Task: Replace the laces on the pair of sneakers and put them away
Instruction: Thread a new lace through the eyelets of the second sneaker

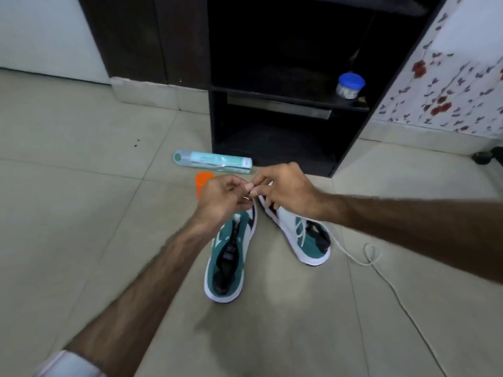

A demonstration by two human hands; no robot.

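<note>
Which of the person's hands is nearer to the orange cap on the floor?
Left. The left hand sits right beside the orange cap, partly covering it in this view; the right hand is farther off, beyond the left hand.

The sneakers look like matt teal cloth with smooth white panels, the floor is faintly glossy tile, the cabinet dark smooth board, the jar clear plastic.
</note>
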